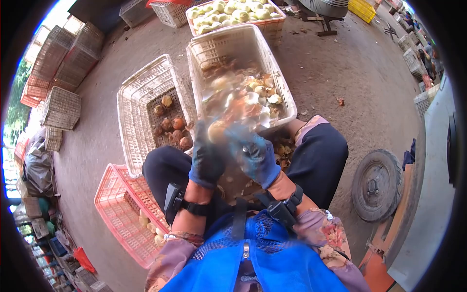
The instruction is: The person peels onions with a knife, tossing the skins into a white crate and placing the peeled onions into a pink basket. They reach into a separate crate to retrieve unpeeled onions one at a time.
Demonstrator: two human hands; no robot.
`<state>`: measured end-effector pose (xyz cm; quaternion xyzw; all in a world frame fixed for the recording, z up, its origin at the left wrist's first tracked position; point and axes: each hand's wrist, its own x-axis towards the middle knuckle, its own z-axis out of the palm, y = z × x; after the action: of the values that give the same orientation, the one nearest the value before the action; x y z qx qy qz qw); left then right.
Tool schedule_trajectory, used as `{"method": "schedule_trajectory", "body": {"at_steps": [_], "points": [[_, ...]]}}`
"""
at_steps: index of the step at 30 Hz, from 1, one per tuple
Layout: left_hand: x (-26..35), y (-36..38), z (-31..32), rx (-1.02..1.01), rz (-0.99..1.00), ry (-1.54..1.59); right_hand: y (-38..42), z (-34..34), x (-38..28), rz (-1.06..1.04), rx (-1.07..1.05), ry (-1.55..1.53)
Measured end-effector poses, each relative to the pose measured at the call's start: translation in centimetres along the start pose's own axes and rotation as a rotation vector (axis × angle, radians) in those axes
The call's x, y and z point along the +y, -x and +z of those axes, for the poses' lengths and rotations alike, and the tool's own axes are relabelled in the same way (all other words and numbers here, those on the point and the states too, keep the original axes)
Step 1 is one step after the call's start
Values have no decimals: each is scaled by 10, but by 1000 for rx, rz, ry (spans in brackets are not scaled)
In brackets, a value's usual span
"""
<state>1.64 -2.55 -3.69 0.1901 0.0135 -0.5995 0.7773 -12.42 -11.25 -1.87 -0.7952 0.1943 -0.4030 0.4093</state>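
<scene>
In the head view, my left hand (pixel 207 158), in a dark glove with a blue cuff, is closed around a pale onion (pixel 217 131). My right hand (pixel 258 158), in a blue and grey glove, is closed close beside the onion. Motion blur hides what its fingers hold. Both hands are at the near end of a white crate (pixel 287 92) containing loose onion skins (pixel 262 90). To the left, a second white crate (pixel 134 112) holds several brown, unpeeled onions (pixel 178 123).
Beyond the skins crate stands a crate of peeled onions (pixel 233 14). A pink crate (pixel 116 194) with a few pale onions is by my left leg. A wheel (pixel 378 185) and a cart's metal side (pixel 428 194) are at right. Stacked crates (pixel 61 63) stand at far left.
</scene>
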Motion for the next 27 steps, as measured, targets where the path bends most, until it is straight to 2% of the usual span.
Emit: {"method": "schedule_trajectory", "body": {"at_steps": [1,3,4,5,7,9,11,12,14,18,20,23,27], "points": [[0,0,-3,8,8,3,5,2,-3,1,-10,-7],[-1,0,14,236,105,-66,11,4,-12,355,-39,-503],[-1,0,19,306,99,-118,10,-2,-12,292,10,-255],[-1,1,18,306,108,-113,8,-9,-12,287,2,-256],[-1,4,15,243,128,-136,9,-19,-12,138,-125,183],[2,0,-5,176,101,-80,10,-16,-15,124,-141,218],[1,-3,-17,47,86,-24,9,-11,-19,88,-285,328],[-1,-5,-21,46,86,-24,11,-7,-17,88,-285,330],[-10,-10,-28,340,619,-1289,17,5,-11,69,-312,521],[-17,-19,-40,344,764,-1220,21,14,-20,91,-341,691],[-10,-20,-40,267,514,-737,17,12,-24,73,-392,800],[0,-18,-33,144,128,-18,19,11,-20,64,-381,690],[-7,-16,-27,198,205,-80,18,13,-20,71,-379,673]]}}
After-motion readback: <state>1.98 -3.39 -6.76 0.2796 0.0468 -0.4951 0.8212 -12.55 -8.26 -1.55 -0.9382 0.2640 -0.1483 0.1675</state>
